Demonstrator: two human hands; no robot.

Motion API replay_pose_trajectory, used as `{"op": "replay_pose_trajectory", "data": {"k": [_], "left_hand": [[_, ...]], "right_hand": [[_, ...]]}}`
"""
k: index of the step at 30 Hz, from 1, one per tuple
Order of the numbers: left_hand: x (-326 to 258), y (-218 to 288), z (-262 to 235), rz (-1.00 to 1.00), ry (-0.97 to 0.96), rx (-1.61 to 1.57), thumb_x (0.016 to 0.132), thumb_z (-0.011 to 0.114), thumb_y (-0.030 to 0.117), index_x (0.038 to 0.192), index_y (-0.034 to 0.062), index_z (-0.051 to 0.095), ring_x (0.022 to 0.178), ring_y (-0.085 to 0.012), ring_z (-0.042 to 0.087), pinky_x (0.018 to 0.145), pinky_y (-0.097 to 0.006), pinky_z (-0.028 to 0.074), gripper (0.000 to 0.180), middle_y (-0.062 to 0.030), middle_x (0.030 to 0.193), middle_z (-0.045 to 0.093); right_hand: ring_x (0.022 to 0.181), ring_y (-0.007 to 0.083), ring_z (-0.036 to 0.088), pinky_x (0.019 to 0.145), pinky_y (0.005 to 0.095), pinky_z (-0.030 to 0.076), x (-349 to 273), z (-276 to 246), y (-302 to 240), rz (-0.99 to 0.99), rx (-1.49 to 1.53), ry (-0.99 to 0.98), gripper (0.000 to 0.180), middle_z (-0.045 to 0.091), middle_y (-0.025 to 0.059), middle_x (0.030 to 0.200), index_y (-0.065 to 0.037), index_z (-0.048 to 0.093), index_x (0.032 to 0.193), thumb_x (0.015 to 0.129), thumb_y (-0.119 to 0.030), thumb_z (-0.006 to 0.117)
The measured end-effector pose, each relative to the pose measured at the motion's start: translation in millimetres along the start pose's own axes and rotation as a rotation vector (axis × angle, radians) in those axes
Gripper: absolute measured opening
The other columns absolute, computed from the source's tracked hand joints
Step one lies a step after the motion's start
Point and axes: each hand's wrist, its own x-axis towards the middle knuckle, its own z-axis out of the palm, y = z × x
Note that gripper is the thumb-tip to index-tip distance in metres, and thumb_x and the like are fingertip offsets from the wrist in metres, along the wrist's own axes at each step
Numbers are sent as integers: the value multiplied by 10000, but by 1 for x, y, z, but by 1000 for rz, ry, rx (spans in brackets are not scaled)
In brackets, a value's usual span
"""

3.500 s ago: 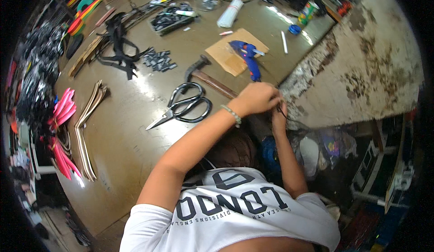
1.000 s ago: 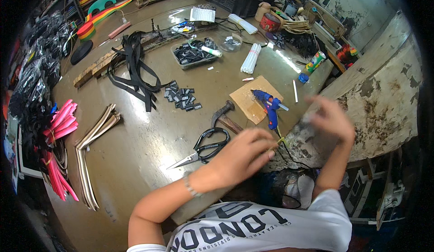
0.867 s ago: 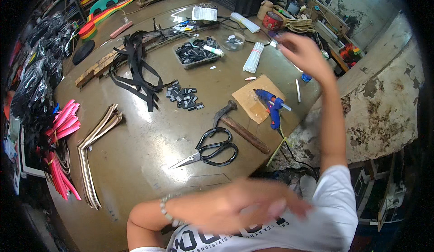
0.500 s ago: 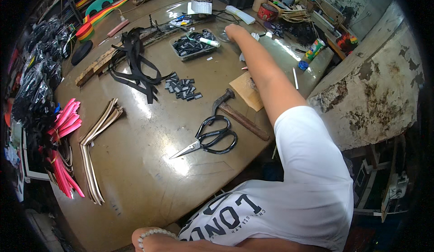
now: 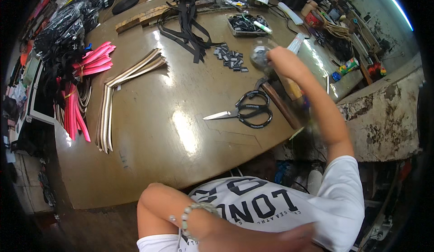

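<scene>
While our right hand [image 5: 281,58] pinches a clear round tub [image 5: 258,55] by its rim beyond the scissors [image 5: 236,113], fingers nearly together, we seem to be securing it; shifting it calls for steadiness. Our left hand [image 5: 257,239], this side of the scissors, blurs; we cannot tell its grip.

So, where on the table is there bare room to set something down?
The widest bare patch of the table lies between the bent cream-and-brown strips and the scissors, running to the near edge. Beside and beyond the scissors it is crowded: hammer, small black pieces, and the right hand at a round clear container.
</scene>
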Motion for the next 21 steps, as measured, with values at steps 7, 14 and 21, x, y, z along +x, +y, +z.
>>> {"op": "replay_pose_trajectory", "data": {"k": [7,14,21], "left_hand": [[-96,21,20,144,75,122,970,228,683,1253,-122,538,981,-448,644,839,-526,541,908,-341,1107,611],[-194,-16,23,464,1076,383,1003,279,632,1264,-78,564,952,-430,665,823,-526,553,808,-326,1070,642],[-169,-34,-8,-330,934,342,1025,452,457,1363,-106,472,1164,-291,590,996,-404,465,657,-234,1249,600]], "right_hand": [[846,401,670,773,471,544,-29,6,-24,-65,286,421,115,680,218,868,17,686,876,851,-85,639],[1077,347,541,939,416,459,-132,25,-104,-146,540,238,375,596,184,1185,15,618,1187,868,-172,681],[940,323,554,796,425,467,-140,47,-115,-1,430,400,377,627,122,974,-11,631,1069,807,-255,750]]}}
